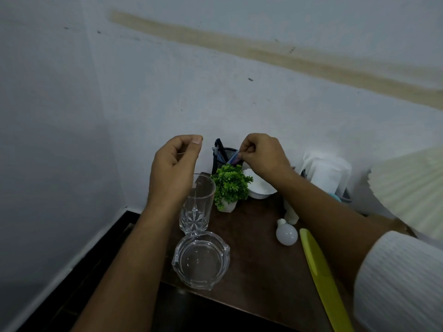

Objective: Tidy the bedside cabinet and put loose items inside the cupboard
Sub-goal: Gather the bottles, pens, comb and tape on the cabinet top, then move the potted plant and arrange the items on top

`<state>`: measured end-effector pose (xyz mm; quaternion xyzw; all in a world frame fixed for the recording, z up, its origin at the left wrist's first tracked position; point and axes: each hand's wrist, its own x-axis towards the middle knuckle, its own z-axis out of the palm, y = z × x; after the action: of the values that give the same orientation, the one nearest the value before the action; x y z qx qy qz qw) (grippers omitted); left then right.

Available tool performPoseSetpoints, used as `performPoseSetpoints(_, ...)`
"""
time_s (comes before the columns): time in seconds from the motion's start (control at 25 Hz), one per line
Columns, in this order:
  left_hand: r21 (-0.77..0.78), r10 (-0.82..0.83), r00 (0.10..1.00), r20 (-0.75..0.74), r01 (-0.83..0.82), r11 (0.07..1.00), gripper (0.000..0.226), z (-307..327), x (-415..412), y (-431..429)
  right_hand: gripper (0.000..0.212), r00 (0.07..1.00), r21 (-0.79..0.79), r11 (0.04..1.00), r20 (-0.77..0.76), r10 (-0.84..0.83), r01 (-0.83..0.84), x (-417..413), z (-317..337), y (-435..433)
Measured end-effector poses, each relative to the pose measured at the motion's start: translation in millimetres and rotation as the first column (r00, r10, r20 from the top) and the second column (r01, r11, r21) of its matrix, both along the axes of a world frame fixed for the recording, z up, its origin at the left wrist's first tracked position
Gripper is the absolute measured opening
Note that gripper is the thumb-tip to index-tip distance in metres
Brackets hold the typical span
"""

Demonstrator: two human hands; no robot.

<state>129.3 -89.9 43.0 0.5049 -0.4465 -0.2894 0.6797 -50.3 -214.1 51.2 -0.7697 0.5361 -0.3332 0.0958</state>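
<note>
On the brown cabinet top (254,267), a black mesh pen holder (221,161) stands against the wall with a dark pen in it. My right hand (262,155) pinches a blue pen (233,158) at the holder's rim. My left hand (176,164) hovers above a tall clear glass (197,204), fingers loosely curled around nothing. A glass ashtray (201,258) sits at the front left corner. A white bulb (286,232) and a yellow-green comb (321,276) lie to the right.
A small green plant in a white pot (230,185) stands in front of the pen holder, beside a white bowl (260,186). White cloth (326,171) is bunched at the back right. Walls close the corner on the left and behind. Dark floor lies below left.
</note>
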Motion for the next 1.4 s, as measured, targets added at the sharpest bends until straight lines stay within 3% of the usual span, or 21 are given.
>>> performPoseSetpoints(0.24,0.059,0.005,0.999,0.033,-0.007,0.998,0.017,0.5,9.0,6.4,0.008,0.990,-0.060,0.998,0.138,0.026,-0.018,-10.2,17.6,33.2)
performPoseSetpoints(0.48,0.206,-0.036,0.986,0.161,0.002,0.979,0.023,-2.1,23.9,20.0,0.004,0.963,0.034,0.995,0.256,0.085,-0.097,-9.6,1.7,103.0)
performPoseSetpoints(0.6,0.358,-0.122,0.965,0.233,0.032,0.933,0.048,-4.4,30.7,29.9,0.021,0.952,0.195,0.968,0.291,0.094,-0.155,-1.5,-16.5,130.2)
performPoseSetpoints(0.72,0.526,-0.233,0.958,0.166,0.114,0.843,0.069,-6.6,31.3,41.3,0.053,0.944,0.340,0.919,0.317,0.089,-0.200,18.3,-34.8,148.9)
performPoseSetpoints(0.8,0.577,-0.289,0.952,0.106,0.178,0.797,0.073,-8.6,31.0,45.5,0.062,0.938,0.363,0.906,0.333,0.091,-0.217,32.4,-47.0,152.8)
performPoseSetpoints(1.04,0.564,-0.318,0.946,0.067,0.227,0.794,0.073,-10.4,36.8,52.0,0.057,0.962,0.246,0.964,0.272,0.036,-0.106,63.6,-66.8,147.5)
performPoseSetpoints(1.28,0.471,-0.286,0.951,0.120,0.199,0.859,0.084,14.4,41.3,60.6,0.056,0.945,0.142,0.978,0.310,0.101,-0.151,51.1,-38.3,156.8)
performPoseSetpoints(1.4,0.497,-0.369,0.922,0.114,0.269,0.825,0.083,23.3,39.6,70.2,0.064,0.947,0.134,0.977,0.300,0.117,-0.163,30.8,-32.8,172.0)
